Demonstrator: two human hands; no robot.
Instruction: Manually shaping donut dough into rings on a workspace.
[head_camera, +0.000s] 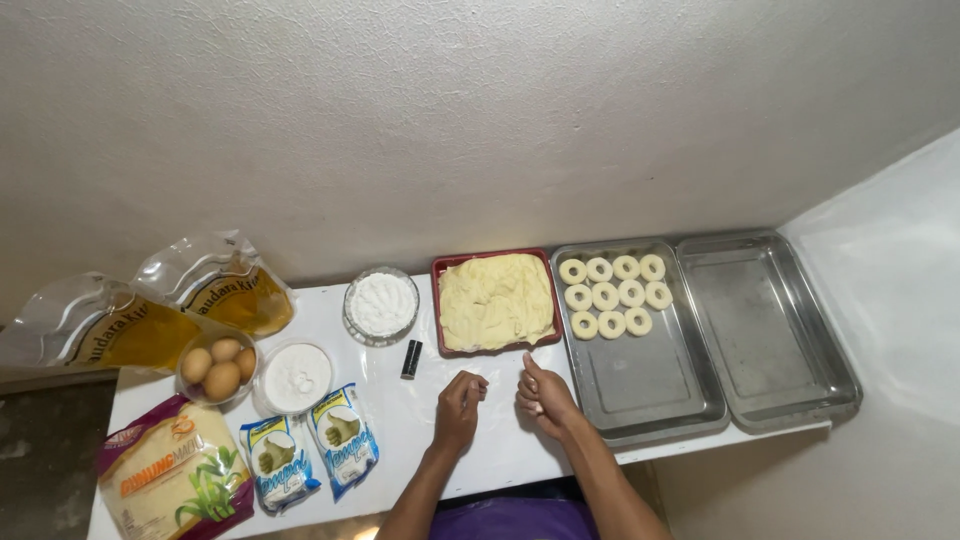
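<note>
Two bare forearms come in from the bottom edge, no sleeves down to the elbows. Left hand (459, 402) and right hand (541, 396) are bare: no gloves showing, and no rings, watch or bracelets that can be made out. Between the arms at the bottom edge sits a strip of purple cloth (515, 521), part of the person's clothing; its cut is hidden.

Two brushed metal trays (700, 395) sit dull beside a red plastic tray (437, 300) of smooth, pale dough (495, 298); glossy plastic packets (300, 455) shine on the white, smooth surface (400, 420); rough plaster wall (450, 120).
</note>
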